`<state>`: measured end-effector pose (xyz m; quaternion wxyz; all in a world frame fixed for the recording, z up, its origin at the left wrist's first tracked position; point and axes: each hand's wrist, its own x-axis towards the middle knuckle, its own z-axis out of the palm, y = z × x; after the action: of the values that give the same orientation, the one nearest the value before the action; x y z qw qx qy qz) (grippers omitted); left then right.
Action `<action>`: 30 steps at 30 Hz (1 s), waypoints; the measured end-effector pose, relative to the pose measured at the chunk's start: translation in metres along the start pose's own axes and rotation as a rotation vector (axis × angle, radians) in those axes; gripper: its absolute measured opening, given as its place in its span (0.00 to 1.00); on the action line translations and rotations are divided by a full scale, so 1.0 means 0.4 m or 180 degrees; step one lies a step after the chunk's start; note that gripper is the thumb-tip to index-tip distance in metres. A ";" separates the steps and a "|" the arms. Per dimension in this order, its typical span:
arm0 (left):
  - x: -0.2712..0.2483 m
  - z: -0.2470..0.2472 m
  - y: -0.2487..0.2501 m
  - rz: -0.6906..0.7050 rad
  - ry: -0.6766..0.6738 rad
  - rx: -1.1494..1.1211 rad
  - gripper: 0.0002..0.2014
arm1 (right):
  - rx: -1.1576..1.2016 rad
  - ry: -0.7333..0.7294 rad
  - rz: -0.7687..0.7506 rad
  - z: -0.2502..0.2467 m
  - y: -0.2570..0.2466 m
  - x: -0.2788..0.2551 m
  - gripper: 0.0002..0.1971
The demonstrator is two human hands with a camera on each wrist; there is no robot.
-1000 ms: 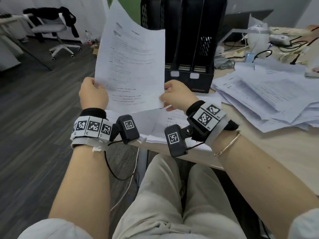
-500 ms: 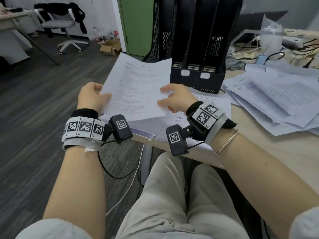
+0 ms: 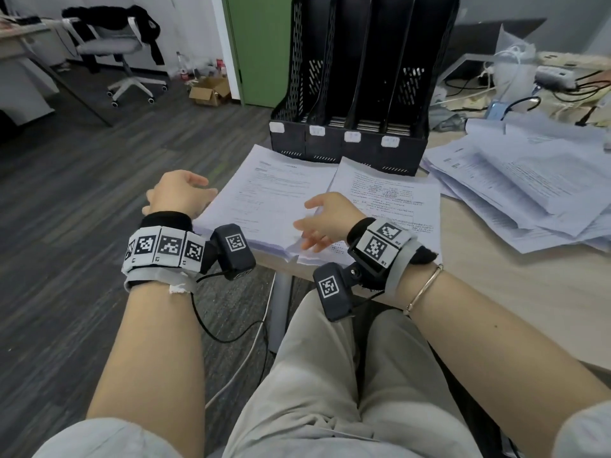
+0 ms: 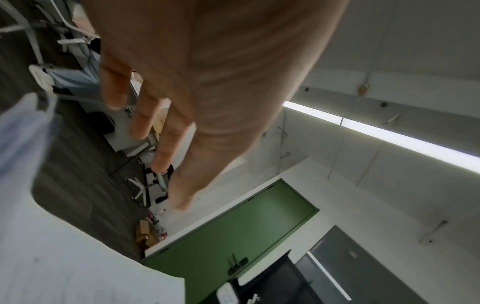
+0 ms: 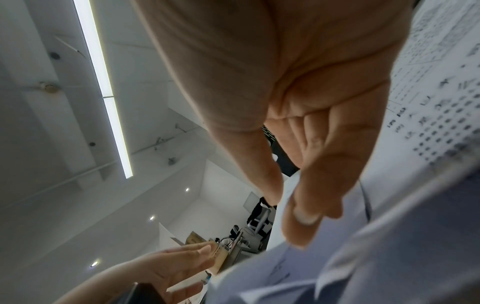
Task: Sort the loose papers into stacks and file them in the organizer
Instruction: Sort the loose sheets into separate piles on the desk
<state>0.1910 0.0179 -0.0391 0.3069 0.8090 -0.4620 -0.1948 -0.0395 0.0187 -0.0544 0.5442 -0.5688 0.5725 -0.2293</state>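
Two neat stacks of white printed papers (image 3: 274,200) lie side by side at centre frame on the pale wooden desk (image 3: 496,292), just in front of the black four-slot plastic organizer (image 3: 350,127); a loose heap of sheets (image 3: 529,193) sprawls at right. The left hand (image 3: 180,193) and right hand (image 3: 325,219) hover over the left stack, fingers relaxed, holding nothing. The paper looks light, limp and slippery, so a stack is likely best pinched at both side edges.
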 end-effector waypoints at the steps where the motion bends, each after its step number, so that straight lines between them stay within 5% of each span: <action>1: -0.006 0.001 0.012 0.0079 -0.0089 -0.0070 0.07 | -0.0048 0.0072 -0.0030 -0.007 0.000 -0.004 0.29; 17: -0.176 0.222 0.378 0.1779 -0.0975 -0.0632 0.12 | -0.1065 0.1433 -0.0399 -0.365 0.048 -0.143 0.21; 26: -0.249 0.386 0.529 0.1802 -0.1924 -0.0689 0.12 | -0.0944 0.2293 0.0358 -0.592 0.207 -0.200 0.08; 30: -0.271 0.445 0.576 0.1758 -0.2085 -0.0783 0.13 | -0.1023 0.2303 0.0546 -0.652 0.279 -0.197 0.15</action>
<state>-0.1141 -0.0331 -0.0109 0.2789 0.5082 -0.7070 -0.4051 -0.3340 0.0244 -0.0454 0.2289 -0.4793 0.8010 -0.2760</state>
